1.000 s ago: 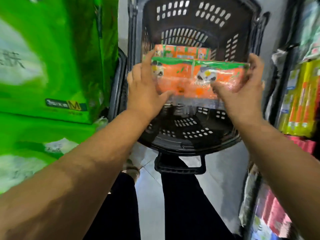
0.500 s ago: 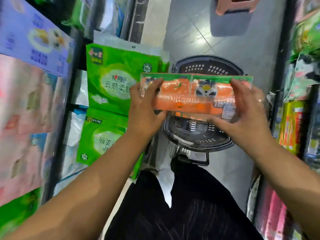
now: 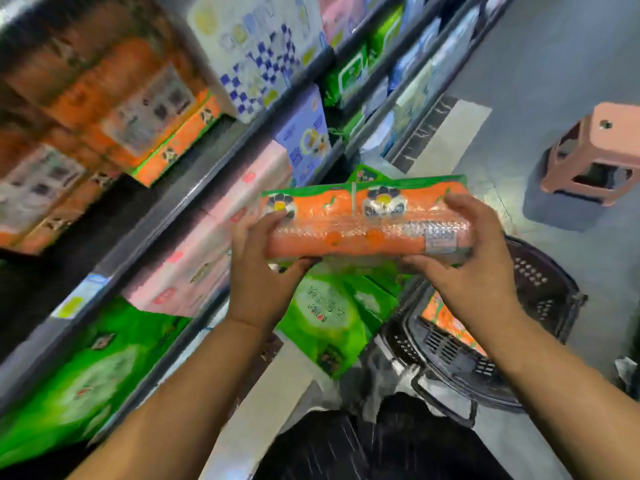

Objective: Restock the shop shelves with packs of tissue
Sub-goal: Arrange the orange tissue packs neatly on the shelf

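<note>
I hold an orange and green tissue pack (image 3: 363, 220) level in front of me with both hands. My left hand (image 3: 263, 268) grips its left end and my right hand (image 3: 474, 268) grips its right end. Below them a dark plastic basket (image 3: 540, 282) stands on the floor, with another orange pack (image 3: 446, 323) inside. On the shelf (image 3: 194, 192) at upper left, blurred matching orange tissue packs (image 3: 114, 109) are stacked, with a dark gap beneath them.
Pink packs (image 3: 214, 237) and green packs (image 3: 83, 379) fill the lower shelves at left. More green packs (image 3: 329, 317) lean beside the basket. A pink stool (image 3: 595, 157) stands on the grey floor at right. My dark trousers (image 3: 374, 445) show at the bottom.
Both hands lifted the orange pack out of the basket and raised it. My view swung left from the basket to the shelves.
</note>
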Tool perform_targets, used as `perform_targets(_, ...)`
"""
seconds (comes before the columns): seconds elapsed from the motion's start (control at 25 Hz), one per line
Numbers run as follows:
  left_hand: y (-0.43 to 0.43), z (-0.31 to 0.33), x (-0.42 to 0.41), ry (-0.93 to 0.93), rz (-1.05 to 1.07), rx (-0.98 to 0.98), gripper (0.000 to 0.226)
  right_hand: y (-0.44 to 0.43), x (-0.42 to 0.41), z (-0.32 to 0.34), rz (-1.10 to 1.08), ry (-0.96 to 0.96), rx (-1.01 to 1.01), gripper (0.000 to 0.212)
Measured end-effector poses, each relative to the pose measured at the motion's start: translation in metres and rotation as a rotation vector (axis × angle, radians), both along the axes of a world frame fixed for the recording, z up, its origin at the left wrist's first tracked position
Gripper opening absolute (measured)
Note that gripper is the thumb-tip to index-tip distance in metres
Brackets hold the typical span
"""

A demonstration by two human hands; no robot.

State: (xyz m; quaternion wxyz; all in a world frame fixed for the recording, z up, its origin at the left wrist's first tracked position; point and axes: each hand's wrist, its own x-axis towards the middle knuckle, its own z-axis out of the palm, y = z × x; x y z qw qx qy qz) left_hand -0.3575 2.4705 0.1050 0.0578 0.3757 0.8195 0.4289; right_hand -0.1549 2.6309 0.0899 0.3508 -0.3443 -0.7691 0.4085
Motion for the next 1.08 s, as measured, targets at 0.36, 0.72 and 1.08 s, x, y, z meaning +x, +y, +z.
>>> perform_targets(0.36, -0.160, 0.071, -0.075, 0.213, 0.296, 0.114, 0.065, -0.099, -0.136, 0.068, 0.330, 0.193, 0.130, 0.069)
perform_targets(0.72, -0.224, 0.083, -0.092, 0.426, 0.580, 0.191, 0.063, -0.125, -0.229, 0.087, 0.678, 0.330, 0.225, 0.064)
perform_targets(1.08, -0.220, 0.077, -0.111, 0.437, 0.815, 0.117, 0.059, -0.115, -0.311, 0.084, 0.893, 0.361, 0.358, 0.061)
